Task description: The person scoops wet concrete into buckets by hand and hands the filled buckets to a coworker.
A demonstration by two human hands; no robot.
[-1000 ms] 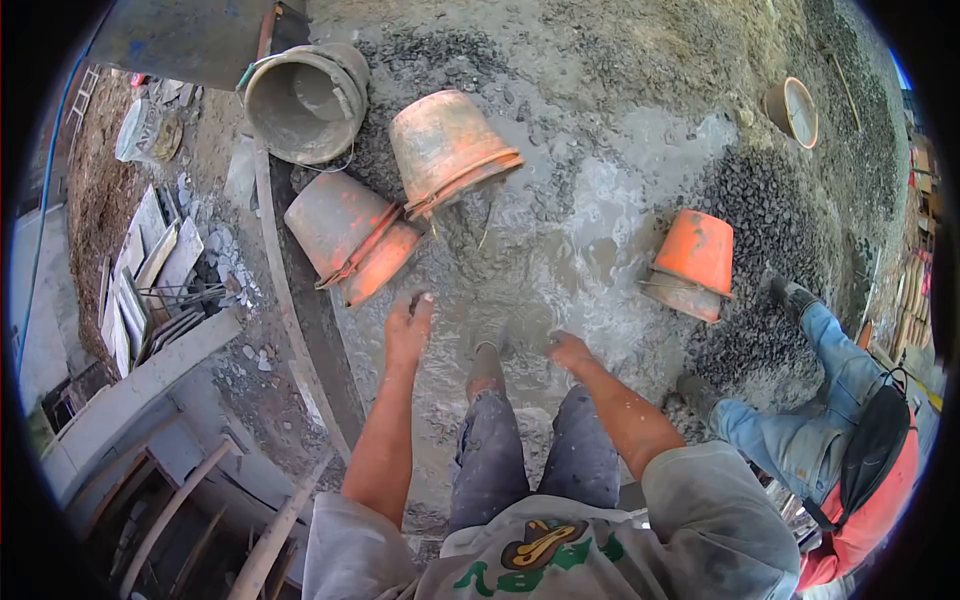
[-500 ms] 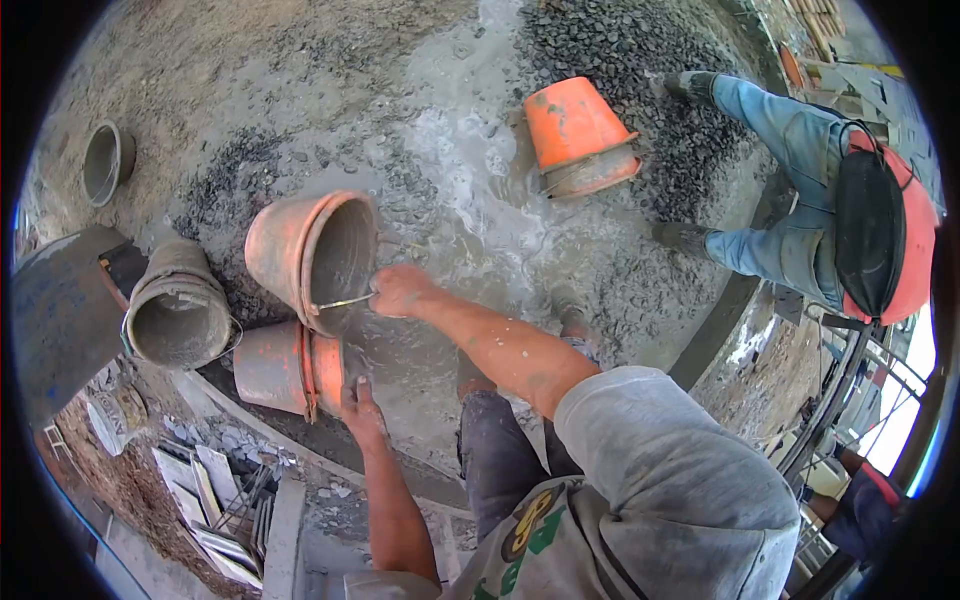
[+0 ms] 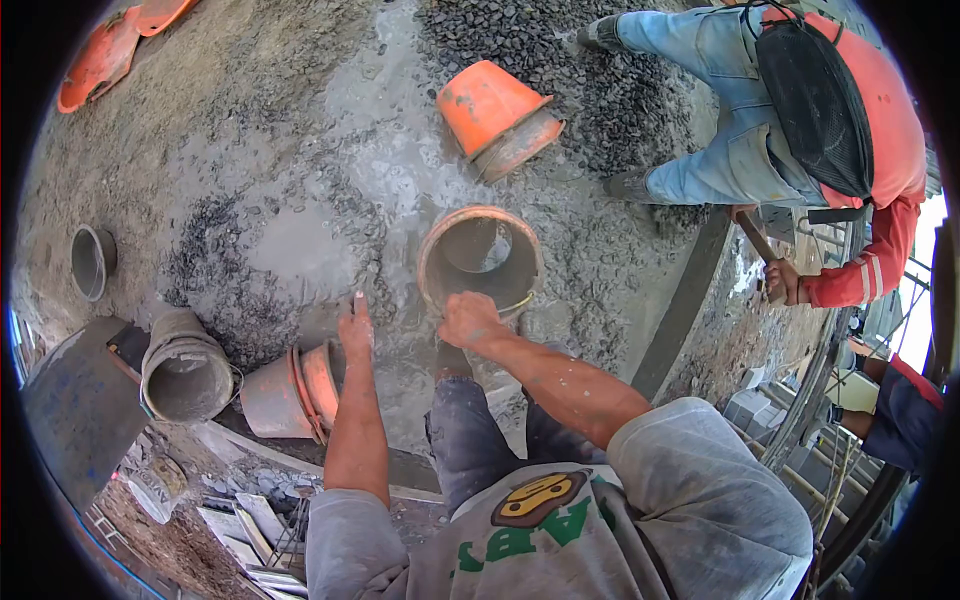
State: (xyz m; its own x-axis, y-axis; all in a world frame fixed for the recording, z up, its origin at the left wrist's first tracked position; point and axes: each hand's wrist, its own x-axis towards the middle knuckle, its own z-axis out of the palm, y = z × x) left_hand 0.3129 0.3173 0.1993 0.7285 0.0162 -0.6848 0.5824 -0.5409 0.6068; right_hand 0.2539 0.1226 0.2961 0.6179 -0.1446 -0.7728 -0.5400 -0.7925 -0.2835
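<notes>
My right hand [image 3: 470,318] is closed at the near rim of an orange, cement-smeared bucket [image 3: 430,262], on its handle. The bucket's mouth faces me, and a wet, shiny patch shows inside. To the left, my left hand [image 3: 355,325] reaches forward over the wet ground with fingers stretched out and nothing in it. Beside that forearm, stacked orange buckets [image 3: 275,395] lie on their side.
More orange buckets [image 3: 492,105] lie tipped beside dark gravel [image 3: 640,110]. A co-worker [image 3: 890,110] in red bends at the right, holding a wooden tool handle [image 3: 757,240]. Grey stacked buckets [image 3: 185,380] and a small grey bucket [image 3: 92,262] are at left.
My right hand has brought the bucket rightward, away from the stacked buckets, to in front of my legs. My left hand has come off the stacked buckets and moved forward. The view has shifted.
</notes>
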